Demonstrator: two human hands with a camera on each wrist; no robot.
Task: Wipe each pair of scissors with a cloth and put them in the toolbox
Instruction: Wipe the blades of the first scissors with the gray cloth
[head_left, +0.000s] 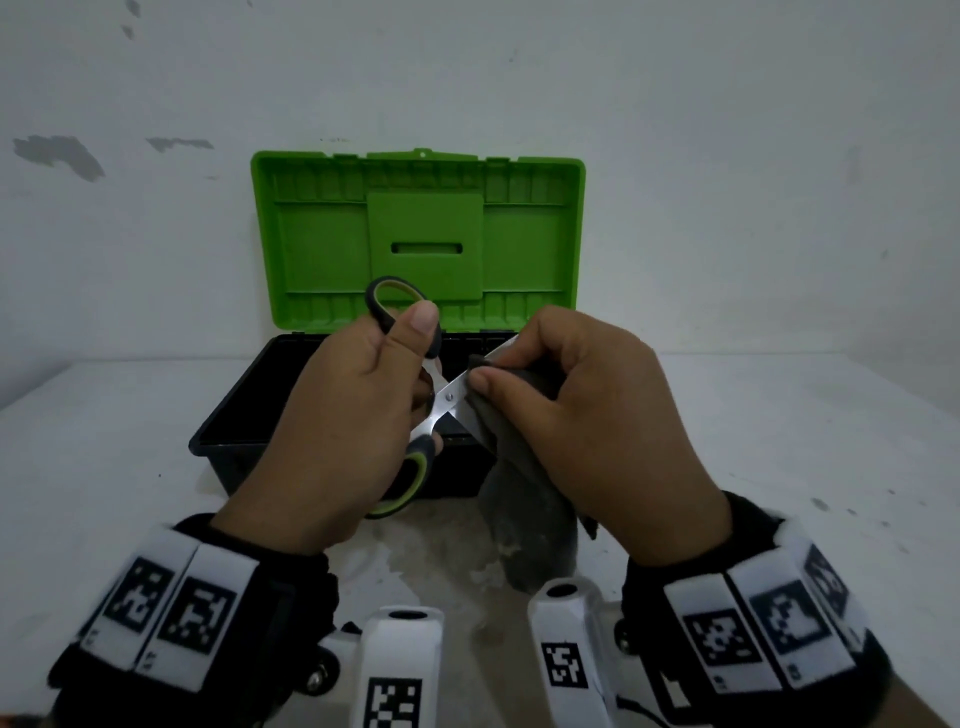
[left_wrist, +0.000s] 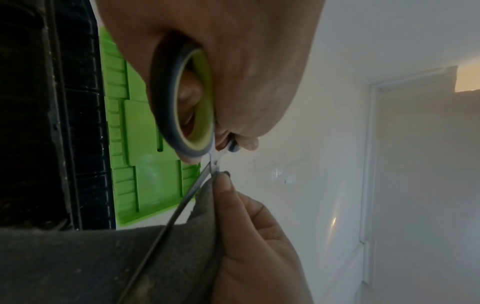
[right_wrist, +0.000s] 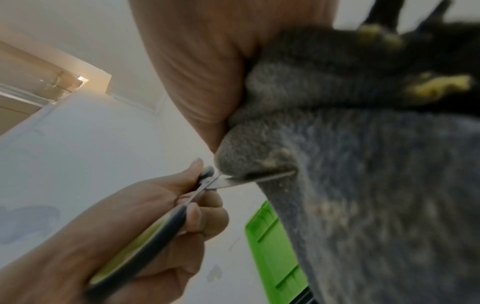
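Toolbox (head_left: 332, 395): lid (head_left: 415, 239) upright at rear, top open to entry. Hands, scissors (head_left: 441, 400), cloth (head_left: 524, 493) held over front edge.

Your two bare hands, each with a tracking rig strapped at the wrist.

You wear a black wrist wrap (head_left: 291, 597) below your left hand (head_left: 332, 431), and on it sit two white rectangular blocks (head_left: 171, 608), each printed with a black square pixel marker. Your right hand (head_left: 608, 415) has a matching black wrap (head_left: 644, 592) carrying three such white marker blocks (head_left: 753, 623) set side by side around the wrist. Under each wrist a white angular camera housing (head_left: 400, 670) juts forward, with a round dark opening on top and a black pixel marker on its face. Small metal screws and a thin black cable show beside the housings.
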